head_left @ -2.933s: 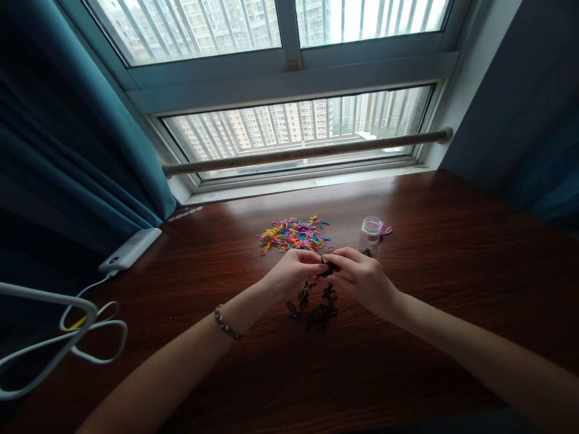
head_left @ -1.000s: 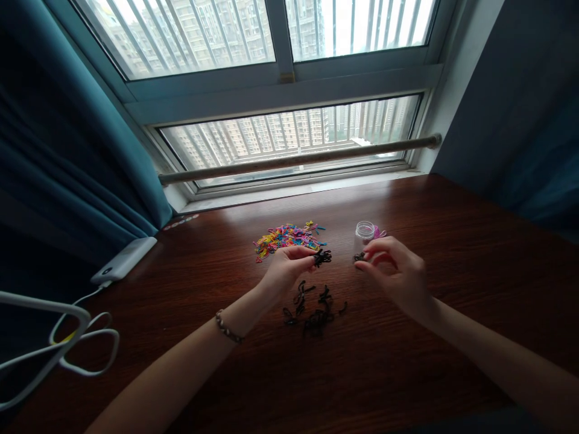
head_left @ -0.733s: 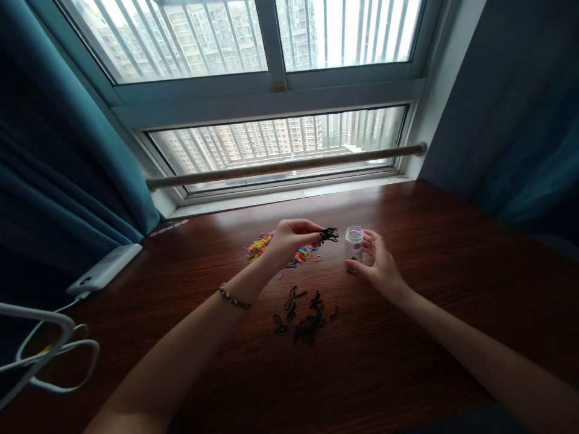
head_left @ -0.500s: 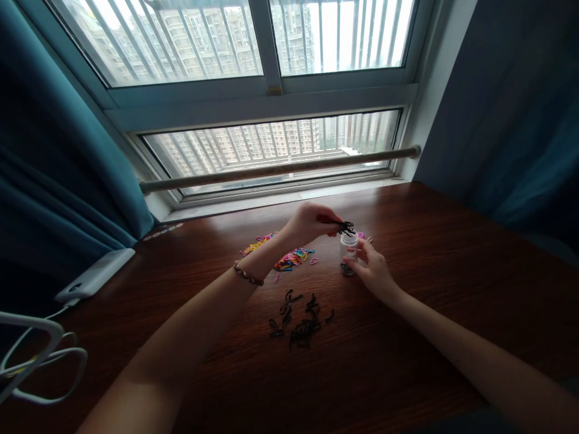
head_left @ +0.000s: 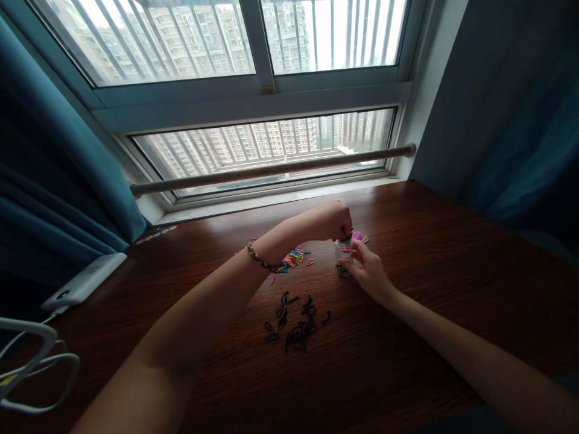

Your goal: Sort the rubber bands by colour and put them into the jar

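Note:
My right hand (head_left: pixel 370 266) is wrapped round a small clear jar (head_left: pixel 344 258) that stands upright on the table, with some dark bits at its bottom. At the jar's mouth my left hand (head_left: pixel 339 220) is closed on black hair ties (head_left: pixel 346 233), which stick out below the fingers into the opening. Nearer to me lies a loose pile of black hair ties (head_left: pixel 301 333). Colourful hair ties (head_left: pixel 293 259) are heaped left of the jar, partly hidden by my left forearm. Just behind the jar sits a pink round object (head_left: pixel 357 235).
The brown wooden table (head_left: pixel 434 259) runs up to a window with a horizontal rail (head_left: pixel 280 170). At the left are a white power-bank-like device (head_left: pixel 85 280), white cables (head_left: pixel 49 355) and a blue curtain (head_left: pixel 58 144).
My left hand has moved slightly right and turned downward, bringing the black hair ties from above the jar to its mouth. My right hand still holds the jar.

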`<state>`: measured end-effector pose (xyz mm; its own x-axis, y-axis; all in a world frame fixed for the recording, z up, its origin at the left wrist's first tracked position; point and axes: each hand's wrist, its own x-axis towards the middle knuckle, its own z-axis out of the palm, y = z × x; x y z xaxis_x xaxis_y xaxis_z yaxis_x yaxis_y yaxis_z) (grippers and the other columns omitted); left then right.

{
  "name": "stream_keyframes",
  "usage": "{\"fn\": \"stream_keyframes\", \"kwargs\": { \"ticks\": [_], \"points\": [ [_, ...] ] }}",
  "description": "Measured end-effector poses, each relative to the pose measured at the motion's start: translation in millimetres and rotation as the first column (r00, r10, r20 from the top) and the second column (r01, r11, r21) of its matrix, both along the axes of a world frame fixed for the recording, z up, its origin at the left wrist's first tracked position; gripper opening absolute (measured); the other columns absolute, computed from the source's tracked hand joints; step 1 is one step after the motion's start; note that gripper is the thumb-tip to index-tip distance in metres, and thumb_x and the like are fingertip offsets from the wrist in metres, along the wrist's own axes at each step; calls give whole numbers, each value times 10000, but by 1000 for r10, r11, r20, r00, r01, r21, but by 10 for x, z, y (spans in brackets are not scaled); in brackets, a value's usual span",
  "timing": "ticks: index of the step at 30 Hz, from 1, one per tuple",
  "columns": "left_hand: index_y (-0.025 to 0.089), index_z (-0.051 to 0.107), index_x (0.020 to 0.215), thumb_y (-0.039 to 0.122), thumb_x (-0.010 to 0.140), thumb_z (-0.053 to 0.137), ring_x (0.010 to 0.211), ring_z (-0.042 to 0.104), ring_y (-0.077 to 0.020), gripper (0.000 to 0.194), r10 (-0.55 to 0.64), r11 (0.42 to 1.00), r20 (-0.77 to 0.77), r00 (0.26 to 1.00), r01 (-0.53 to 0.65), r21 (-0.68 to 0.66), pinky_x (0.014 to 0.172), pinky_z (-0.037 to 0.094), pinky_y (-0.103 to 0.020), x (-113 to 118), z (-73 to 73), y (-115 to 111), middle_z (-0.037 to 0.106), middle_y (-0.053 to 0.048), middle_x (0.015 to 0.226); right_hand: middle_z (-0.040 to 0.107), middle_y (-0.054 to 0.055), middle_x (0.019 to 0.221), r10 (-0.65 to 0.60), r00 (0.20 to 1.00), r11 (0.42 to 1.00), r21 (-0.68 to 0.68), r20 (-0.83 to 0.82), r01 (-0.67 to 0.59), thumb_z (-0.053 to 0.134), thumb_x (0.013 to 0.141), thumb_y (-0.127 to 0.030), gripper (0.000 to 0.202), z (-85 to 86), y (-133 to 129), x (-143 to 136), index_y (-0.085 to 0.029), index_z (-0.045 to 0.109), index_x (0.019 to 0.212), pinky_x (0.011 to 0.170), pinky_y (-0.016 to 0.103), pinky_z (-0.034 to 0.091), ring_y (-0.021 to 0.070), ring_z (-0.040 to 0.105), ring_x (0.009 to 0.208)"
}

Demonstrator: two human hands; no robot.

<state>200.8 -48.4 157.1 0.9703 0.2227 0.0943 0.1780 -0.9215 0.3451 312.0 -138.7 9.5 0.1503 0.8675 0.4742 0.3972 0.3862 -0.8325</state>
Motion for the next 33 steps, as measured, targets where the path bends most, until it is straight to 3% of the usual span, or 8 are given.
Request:
{"fn": "stream_keyframes", "kwargs": {
  "ticks": [6, 13, 20, 26, 33],
  "points": [
    [146, 620, 414, -50, 496, 552, 359, 296, -34, 223, 5, 1000, 84, 996, -6, 17, 440, 230, -212, 62, 25, -6, 484, 54, 338, 615, 67, 983, -8, 1000, 1000, -7, -30, 8, 601, 741, -300, 332, -15, 6, -5, -198, 516, 1046, 831, 366, 476, 217, 595, 945],
    [138, 651, 507, -18, 581, 536, 295, 421, -45, 207, 67, 979, 33, 997, -60, -194, 375, 256, -168, -36, -67, 0, 474, 55, 349, 620, 72, 1006, -7, 1000, 1000, -11, -10, 7, 607, 737, -296, 366, -23, 4, 9, -200, 512, 1077, 819, 361, 477, 212, 602, 932],
    [150, 664, 532, -7, 595, 538, 327, 437, -58, 211, 17, 974, 46, 999, -6, -226, 415, 296, -177, -87, -100, 72, 507, 39, 360, 630, 68, 998, 10, 1000, 1000, 0, 3, -10, 610, 736, -305, 362, -6, -7, 2, -201, 515, 1069, 811, 356, 480, 214, 608, 922],
    [154, 654, 524, -35, 619, 512, 484, 465, -88, 255, -17, 995, 22, 1000, 19, -98, 559, 348, -213, -80, -67, -11, 588, -19, 508, 631, 68, 984, -5, 999, 1000, -7, -31, 5, 612, 739, -316, 376, -26, 4, 11, -200, 505, 1080, 833, 361, 474, 213, 602, 937],
    [171, 672, 550, -20, 632, 517, 510, 473, -100, 259, -21, 1000, 93, 995, 20, 4, 566, 366, -221, -116, -26, -109, 604, -34, 590, 623, 54, 981, 3, 999, 1000, -9, -38, -3, 616, 740, -312, 326, -28, -6, 8, -206, 515, 1032, 845, 353, 468, 204, 599, 937]
  ]
}}
